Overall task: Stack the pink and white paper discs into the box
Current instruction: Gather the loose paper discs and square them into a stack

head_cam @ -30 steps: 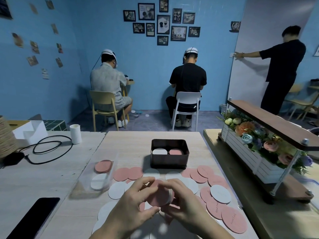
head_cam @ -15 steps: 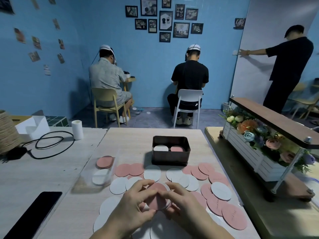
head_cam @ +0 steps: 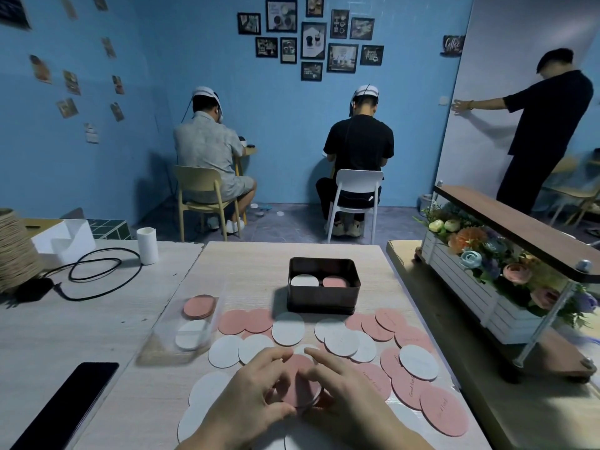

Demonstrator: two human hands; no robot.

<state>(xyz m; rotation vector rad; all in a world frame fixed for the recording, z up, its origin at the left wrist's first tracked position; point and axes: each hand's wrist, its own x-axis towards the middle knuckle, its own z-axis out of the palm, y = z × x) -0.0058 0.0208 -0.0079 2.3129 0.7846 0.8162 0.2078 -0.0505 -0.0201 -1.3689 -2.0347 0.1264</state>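
Observation:
A dark metal box stands mid-table with a white stack and a pink stack inside. Several pink discs and white discs lie scattered in front of it. My left hand and my right hand together pinch a small stack of pink discs just above the table, near the front edge. A clear lid at the left carries one pink stack and one white disc.
A black phone lies at the front left. A black cable and white roll sit on the left table. A flower rack stands at the right. Two seated people and one standing person are beyond the table.
The view has tilted up slightly, so my hands sit lower in the frame. Both hands still grip the pink stack, with the fingers shifted around its edge.

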